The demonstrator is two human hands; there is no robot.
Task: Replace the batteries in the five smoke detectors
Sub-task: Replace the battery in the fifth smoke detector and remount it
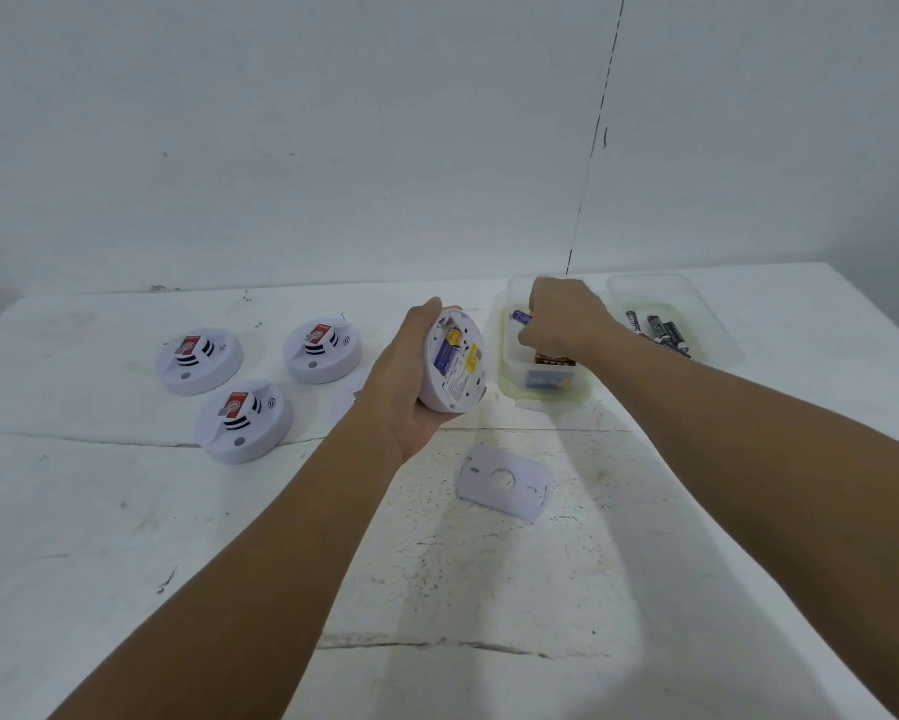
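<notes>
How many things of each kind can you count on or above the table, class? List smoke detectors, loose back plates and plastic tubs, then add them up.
Smoke detectors: 4 plainly seen, three on the table and one in the left hand; a possible fifth is hidden behind the left wrist.
Loose back plates: 1
Plastic tubs: 2
Total: 7

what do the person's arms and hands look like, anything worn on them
Both forearms are bare right up to the bottom edge of the frame, with no sleeves showing. The left hand and right hand wear no gloves, and no watch, bracelet or ring is visible on either. No markings show on the arms or hands.
</notes>
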